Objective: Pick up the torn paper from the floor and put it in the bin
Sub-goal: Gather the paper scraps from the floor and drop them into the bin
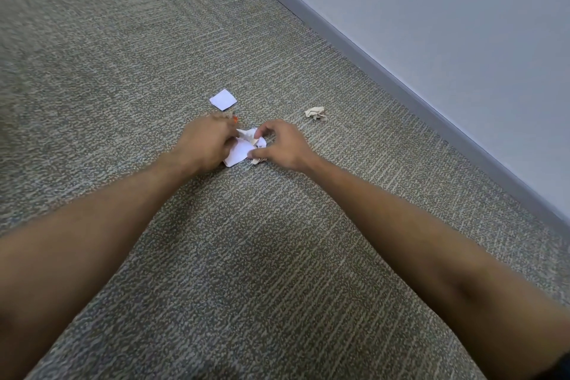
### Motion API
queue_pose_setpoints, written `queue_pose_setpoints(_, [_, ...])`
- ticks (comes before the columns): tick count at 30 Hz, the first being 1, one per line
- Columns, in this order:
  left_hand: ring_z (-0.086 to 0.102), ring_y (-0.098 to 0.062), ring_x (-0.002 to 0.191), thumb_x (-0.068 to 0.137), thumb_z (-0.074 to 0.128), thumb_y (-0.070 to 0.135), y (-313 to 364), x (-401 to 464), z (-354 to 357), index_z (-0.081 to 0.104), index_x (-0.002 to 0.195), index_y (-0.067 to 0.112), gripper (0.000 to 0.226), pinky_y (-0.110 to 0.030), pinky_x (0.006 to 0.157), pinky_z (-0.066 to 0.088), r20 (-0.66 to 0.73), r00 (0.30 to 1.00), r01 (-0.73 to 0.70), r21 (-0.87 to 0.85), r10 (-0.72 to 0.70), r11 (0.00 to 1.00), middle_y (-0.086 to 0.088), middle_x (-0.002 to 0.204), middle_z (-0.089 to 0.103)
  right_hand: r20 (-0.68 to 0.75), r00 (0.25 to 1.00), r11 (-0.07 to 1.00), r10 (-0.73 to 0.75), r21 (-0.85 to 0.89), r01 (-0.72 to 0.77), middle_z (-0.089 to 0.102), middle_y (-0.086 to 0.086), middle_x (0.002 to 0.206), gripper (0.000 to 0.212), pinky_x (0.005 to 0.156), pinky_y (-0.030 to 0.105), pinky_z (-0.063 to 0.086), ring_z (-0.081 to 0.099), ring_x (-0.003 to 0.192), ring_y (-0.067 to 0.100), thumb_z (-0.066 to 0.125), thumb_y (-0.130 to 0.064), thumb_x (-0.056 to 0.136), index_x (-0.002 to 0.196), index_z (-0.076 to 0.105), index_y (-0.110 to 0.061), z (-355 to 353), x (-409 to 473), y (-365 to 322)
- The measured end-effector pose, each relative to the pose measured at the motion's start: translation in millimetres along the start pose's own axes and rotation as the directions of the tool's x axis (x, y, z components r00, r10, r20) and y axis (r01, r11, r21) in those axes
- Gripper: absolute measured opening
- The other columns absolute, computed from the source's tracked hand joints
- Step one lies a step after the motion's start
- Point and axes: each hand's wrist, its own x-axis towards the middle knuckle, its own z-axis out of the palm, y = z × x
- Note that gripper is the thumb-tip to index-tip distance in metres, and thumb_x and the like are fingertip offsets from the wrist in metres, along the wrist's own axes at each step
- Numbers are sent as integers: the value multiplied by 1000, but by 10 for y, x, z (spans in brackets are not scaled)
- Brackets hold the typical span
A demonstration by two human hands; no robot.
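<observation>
left hand gripping paper scraps on carpet | right hand pinching same scraps | flat piece and crumpled piece lying loose beyond

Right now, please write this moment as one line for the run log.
stage: gathering | left hand: on scraps | right hand: pinching scraps | on carpet: white piece, crumpled ball | bin: not in view

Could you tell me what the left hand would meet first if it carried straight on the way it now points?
Probably the flat white paper square lying just beyond the left hand on the carpet, though depth is uncertain.
</observation>
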Motion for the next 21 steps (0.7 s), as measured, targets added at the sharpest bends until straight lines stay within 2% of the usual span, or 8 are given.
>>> queue_pose_setpoints(3, [61,-29,99,88,54,19,-19,-62,-39,70,96,12,19,-41,72,53,-8,1000,3,0,-3,1000,-6,100,68,-7,1000,1000,1,-2,-1,64,4,104,36,83,38,50,60,95,22,86,-28,67,94,65,-19,-11,-2,-41])
queue_pose_setpoints(7, [61,-29,96,89,51,18,-71,-142,-113,67,94,13,18,-37,65,50,-14,999,52,9,-52,999,-5,99,66,21,999,993,-49,-108,51,60,5,111,40,82,34,46,55,95,20,86,-30,67,98,62,-18,-47,20,-93])
queue_pose_setpoints(12, [62,-31,90,89,51,15,-124,-235,-211,69,95,11,20,-39,65,51,-39,998,55,-32,-56,998,-6,95,67,78,996,996,-44,-70,50,63,2,107,39,77,34,48,56,85,13,85,-23,69,100,62,-15,-60,32,-132])
queue_pose_setpoints(14, [62,-32,86,89,52,13,-125,-267,-238,69,93,8,19,-40,66,50,-48,997,58,-46,-60,997,-8,90,66,59,996,996,-61,-67,65,63,0,103,36,67,26,48,57,83,12,84,-18,69,98,62,-17,-31,18,-141])
queue_pose_setpoints(16, [61,-33,82,89,53,11,-116,-298,-257,68,88,4,17,-41,68,50,-54,997,57,-60,-60,997,-10,86,65,38,997,997,-67,-47,69,61,-3,96,35,59,18,39,56,81,10,83,-13,69,95,61,-19,5,-2,-149])
queue_pose_setpoints(18, [60,-34,80,89,54,6,-117,-337,-276,68,84,1,16,-41,69,47,-57,996,59,-87,-64,994,-13,83,64,26,997,996,-75,-36,76,58,-4,91,34,59,16,37,54,78,8,82,-9,69,94,60,-18,39,-20,-167])
queue_pose_setpoints(21, [59,-35,75,88,54,5,-157,-407,-340,68,81,-1,16,-40,66,43,-93,988,106,-143,-120,984,-13,78,62,-21,997,997,-72,34,72,59,0,91,33,54,15,42,55,73,8,81,-5,71,95,61,-15,19,-28,-217])
